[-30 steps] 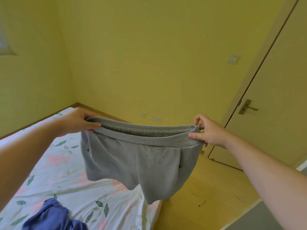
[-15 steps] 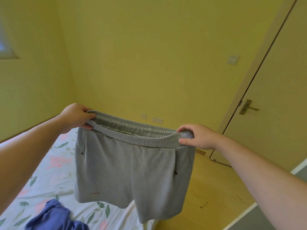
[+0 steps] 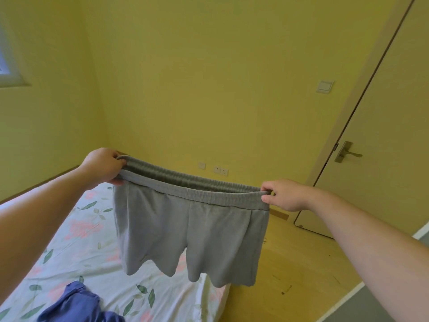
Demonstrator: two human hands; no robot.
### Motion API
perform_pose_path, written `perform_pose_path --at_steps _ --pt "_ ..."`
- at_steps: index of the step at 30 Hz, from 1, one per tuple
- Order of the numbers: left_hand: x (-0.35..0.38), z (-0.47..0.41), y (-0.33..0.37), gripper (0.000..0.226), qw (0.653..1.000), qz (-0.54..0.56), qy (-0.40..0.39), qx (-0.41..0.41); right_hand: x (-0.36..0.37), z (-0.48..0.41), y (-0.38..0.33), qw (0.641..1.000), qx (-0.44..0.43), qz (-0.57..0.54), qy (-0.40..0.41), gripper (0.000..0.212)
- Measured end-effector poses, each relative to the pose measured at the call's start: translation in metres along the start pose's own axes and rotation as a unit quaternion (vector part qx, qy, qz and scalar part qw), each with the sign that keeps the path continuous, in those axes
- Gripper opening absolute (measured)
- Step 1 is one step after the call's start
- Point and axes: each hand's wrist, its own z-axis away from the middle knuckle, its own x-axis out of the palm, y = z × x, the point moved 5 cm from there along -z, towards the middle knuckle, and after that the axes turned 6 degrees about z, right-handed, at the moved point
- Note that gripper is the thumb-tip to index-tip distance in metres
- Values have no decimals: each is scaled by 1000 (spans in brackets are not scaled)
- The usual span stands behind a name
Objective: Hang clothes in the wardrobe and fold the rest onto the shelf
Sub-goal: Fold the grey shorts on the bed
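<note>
A pair of grey shorts hangs in the air above the foot of the bed, stretched out by its elastic waistband. My left hand grips the waistband's left end. My right hand pinches the right end. Both legs of the shorts dangle freely, their hems rippling. A blue garment lies crumpled on the bed at the bottom left, partly cut off by the frame.
The bed has a white sheet with a floral print and fills the lower left. Wooden floor runs to its right. A shut door with a metal handle stands at the right. Yellow walls lie ahead.
The shorts have swung and spread flat, both legs now hanging side by side. My right hand has moved rightwards, pulling the waistband taut. My left hand has stayed about level.
</note>
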Motion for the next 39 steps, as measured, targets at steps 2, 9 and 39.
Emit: perform_pose_path --at_steps 2,9,39 --pt "4 0 -1 21 1000 3 -11 10 -1 0 1 999 14 -32 13 12" --pt "12 9 8 6 996 -56 -43 61 -11 5 -1 994 39 -24 101 23" --pt "28 54 27 42 927 -41 -222 299 29 13 21 982 14 -58 179 49"
